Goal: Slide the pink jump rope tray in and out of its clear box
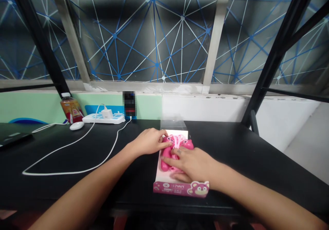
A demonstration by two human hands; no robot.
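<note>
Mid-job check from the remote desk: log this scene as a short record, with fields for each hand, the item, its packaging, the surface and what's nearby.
left hand: left hand, fingertips on the pink bear-shaped toy
right hand: right hand, spread over the same toy
packaging: white-and-pink printed box base under the toy, bear picture at its near edge
cover: clear plastic cover at the far end of the base
surface: black desk
nearby: white power strip, white mouse, drink bottle
</note>
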